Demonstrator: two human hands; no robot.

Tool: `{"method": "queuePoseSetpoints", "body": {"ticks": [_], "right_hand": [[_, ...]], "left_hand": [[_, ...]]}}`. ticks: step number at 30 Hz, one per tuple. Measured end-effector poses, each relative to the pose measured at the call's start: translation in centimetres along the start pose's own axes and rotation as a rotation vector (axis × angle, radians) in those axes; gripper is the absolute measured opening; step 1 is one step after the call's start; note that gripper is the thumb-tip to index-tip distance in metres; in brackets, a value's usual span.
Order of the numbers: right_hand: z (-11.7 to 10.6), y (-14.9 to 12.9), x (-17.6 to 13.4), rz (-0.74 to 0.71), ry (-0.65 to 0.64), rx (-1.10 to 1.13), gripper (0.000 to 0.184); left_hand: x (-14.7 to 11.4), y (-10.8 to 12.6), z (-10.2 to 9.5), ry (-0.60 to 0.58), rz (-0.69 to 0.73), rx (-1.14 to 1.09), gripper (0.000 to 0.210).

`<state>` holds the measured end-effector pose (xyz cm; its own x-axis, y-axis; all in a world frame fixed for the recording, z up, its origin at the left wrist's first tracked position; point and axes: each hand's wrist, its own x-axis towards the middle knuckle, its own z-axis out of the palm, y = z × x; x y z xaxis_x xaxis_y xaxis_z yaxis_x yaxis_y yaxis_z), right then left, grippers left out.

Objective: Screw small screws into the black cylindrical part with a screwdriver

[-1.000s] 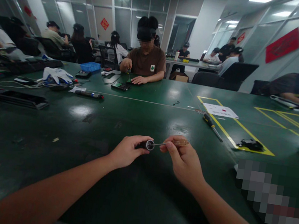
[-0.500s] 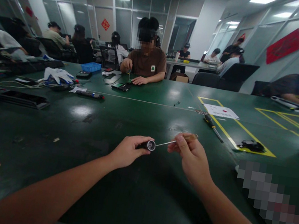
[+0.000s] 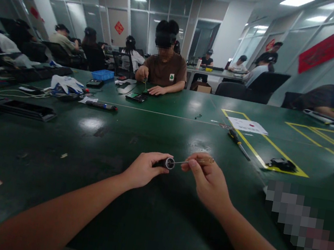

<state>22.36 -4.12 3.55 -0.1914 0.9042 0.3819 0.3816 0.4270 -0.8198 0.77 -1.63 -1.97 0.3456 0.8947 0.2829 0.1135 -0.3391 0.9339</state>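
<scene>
My left hand point(image 3: 142, 171) is closed round a dark cylinder point(image 3: 167, 163) with a silvery ring at its open end, which faces me and a little to the right. Most of its body is hidden by my fingers. In my right hand point(image 3: 207, 178) is a thin screwdriver point(image 3: 204, 161) with a clear amber handle, pinched between thumb and fingers. Its slim metal shaft points left, and the tip meets the ringed end of the cylinder; how deep it reaches I cannot tell. Both hands are above the green table point(image 3: 102, 212).
To the right lie a larger screwdriver point(image 3: 238, 144), a paper sheet point(image 3: 247, 125) and a black part point(image 3: 281, 164) by yellow tape. White gloves point(image 3: 65, 83), a pen-like tool point(image 3: 102, 106) and a black tray-like frame point(image 3: 26, 110) lie left. A co-worker point(image 3: 165, 67) sits opposite.
My right hand has moved slightly left and down, closer to the cylinder, and its fingers sit nearer the screwdriver's tip end. The left hand keeps its hold on the cylinder.
</scene>
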Motion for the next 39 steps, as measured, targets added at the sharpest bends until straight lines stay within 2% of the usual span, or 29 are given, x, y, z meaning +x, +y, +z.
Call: {"method": "queuePoseSetpoints", "body": {"ticks": [8, 16, 20, 27, 30, 35, 39], "right_hand": [[1.0, 1.5, 0.7, 0.229, 0.072, 0.545, 0.028], [0.7, 1.7, 1.1, 0.426, 0.041, 0.718, 0.029], [0.6, 1.4, 0.9, 0.319, 0.095, 0.661, 0.029], [0.4, 0.1, 0.0, 0.044, 0.066, 0.118, 0.022], [0.2, -0.2, -0.5, -0.021, 0.056, -0.001, 0.018], [0.5, -0.1, -0.9, -0.030, 0.028, 0.056, 0.015], [0.8, 0.4, -0.5, 0.119, 0.016, 0.355, 0.017]], "left_hand": [[0.0, -0.2, 0.0, 0.037, 0.006, 0.019, 0.043], [0.1, -0.3, -0.1, 0.032, 0.004, -0.004, 0.045], [0.1, -0.2, -0.1, 0.036, 0.002, -0.010, 0.045], [0.1, -0.2, 0.0, 0.031, -0.011, -0.043, 0.045], [0.1, -0.3, 0.1, 0.038, -0.013, -0.077, 0.045], [0.1, 0.0, 0.2, 0.057, -0.036, -0.116, 0.043], [0.1, 0.2, 0.0, 0.084, -0.044, -0.111, 0.040]]}}
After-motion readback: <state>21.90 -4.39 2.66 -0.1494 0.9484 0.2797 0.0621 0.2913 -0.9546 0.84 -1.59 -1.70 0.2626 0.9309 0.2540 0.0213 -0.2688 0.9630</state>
